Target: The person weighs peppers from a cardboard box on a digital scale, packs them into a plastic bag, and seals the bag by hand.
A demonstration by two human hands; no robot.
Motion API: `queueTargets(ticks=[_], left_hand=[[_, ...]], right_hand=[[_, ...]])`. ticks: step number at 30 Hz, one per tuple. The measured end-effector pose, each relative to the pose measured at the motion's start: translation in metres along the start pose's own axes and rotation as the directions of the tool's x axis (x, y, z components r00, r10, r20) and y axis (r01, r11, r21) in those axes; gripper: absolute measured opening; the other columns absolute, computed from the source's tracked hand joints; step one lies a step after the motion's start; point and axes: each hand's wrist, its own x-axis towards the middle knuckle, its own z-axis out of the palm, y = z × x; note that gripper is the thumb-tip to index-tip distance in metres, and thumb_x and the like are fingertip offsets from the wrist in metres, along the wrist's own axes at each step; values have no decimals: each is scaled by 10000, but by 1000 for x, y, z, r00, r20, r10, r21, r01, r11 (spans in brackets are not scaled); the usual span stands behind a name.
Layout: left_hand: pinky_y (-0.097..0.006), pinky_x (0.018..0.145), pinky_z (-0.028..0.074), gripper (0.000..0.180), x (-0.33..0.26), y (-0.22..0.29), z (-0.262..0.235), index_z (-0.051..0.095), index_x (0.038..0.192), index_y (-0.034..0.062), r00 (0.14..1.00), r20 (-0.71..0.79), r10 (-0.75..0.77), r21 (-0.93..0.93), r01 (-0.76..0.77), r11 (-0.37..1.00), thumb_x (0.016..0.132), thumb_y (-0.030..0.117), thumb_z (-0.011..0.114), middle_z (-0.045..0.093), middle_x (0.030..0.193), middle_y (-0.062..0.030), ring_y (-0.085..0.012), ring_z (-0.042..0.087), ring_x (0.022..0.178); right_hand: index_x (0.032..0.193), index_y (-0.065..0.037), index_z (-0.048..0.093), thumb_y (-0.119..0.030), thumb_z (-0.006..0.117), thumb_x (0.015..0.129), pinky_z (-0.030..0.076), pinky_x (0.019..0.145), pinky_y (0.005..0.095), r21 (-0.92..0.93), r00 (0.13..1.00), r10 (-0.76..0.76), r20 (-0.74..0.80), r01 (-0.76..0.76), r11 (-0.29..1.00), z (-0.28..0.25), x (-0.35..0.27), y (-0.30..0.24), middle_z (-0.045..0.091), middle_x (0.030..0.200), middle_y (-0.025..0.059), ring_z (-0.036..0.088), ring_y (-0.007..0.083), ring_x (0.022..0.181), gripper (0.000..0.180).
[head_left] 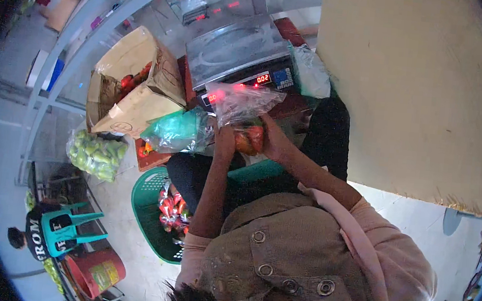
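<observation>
Between my hands is a clear plastic bag of red peppers (249, 140), its loose, empty top (245, 105) flaring up in front of the scale. My left hand (224, 139) grips the bag's left side, fingers partly hidden by the plastic. On its right side, my right hand (273, 137) is closed around it. Just beyond stands a digital scale (236, 51) with a bare metal pan and lit red digits. A heap of green-tinted plastic bags (180, 130) lies left of my left hand.
An open cardboard box (141, 103) holds red peppers at the left. Below it are a bag of green vegetables (98, 154) and a green basket (143, 216) with bagged red peppers. A large tan board (420, 98) fills the right. A person (42, 230) sits on a teal chair at lower left.
</observation>
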Motion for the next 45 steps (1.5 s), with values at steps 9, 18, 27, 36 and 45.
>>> queueTargets(ticks=[9, 18, 27, 36, 45], left_hand=[[-299, 742, 436, 281, 65, -85, -26, 556, 923, 11, 923, -235, 305, 22, -309, 951, 812, 243, 444, 576, 862, -95, -186, 557, 779], [-325, 755, 385, 313, 19, 29, -8, 495, 1022, 32, 952, 50, 302, -57, -299, 952, 817, 269, 485, 505, 969, -51, -162, 485, 853], [-309, 749, 399, 513, -14, 70, -36, 474, 1074, 23, 958, 287, 28, -281, 56, 958, 851, 454, 307, 563, 976, -67, -179, 535, 871], [-264, 745, 404, 234, -13, 64, -47, 536, 970, 25, 968, 67, 243, -148, -231, 962, 831, 205, 482, 578, 899, -59, -145, 540, 825], [-303, 774, 427, 282, -11, 54, -36, 460, 1046, 30, 969, 227, 92, -688, 93, 720, 796, 138, 532, 545, 977, -80, -172, 513, 909]], right_hand=[[1139, -71, 425, -465, 422, 814, 378, 884, 350, 110, 997, 77, 22, -79, 991, 22, -12, 9, 491, 1102, 92, 489, 217, 998, 511], [1116, -66, 448, -417, 418, 831, 412, 846, 349, 207, 971, 29, 239, -80, 975, -11, -1, -1, 526, 1043, 103, 528, 221, 935, 453], [1167, -108, 403, -420, 432, 821, 491, 680, 340, -158, 981, -42, 187, 72, 985, -21, -6, -15, 559, 915, 89, 564, 175, 775, 467], [1147, -80, 426, -485, 400, 811, 488, 683, 349, -63, 980, 188, 67, -184, 981, -32, -12, -12, 566, 930, 96, 568, 187, 789, 527], [1190, -81, 372, -521, 392, 800, 438, 793, 382, -287, 972, 139, 191, -80, 955, -44, -11, -3, 490, 1101, 111, 520, 231, 952, 588]])
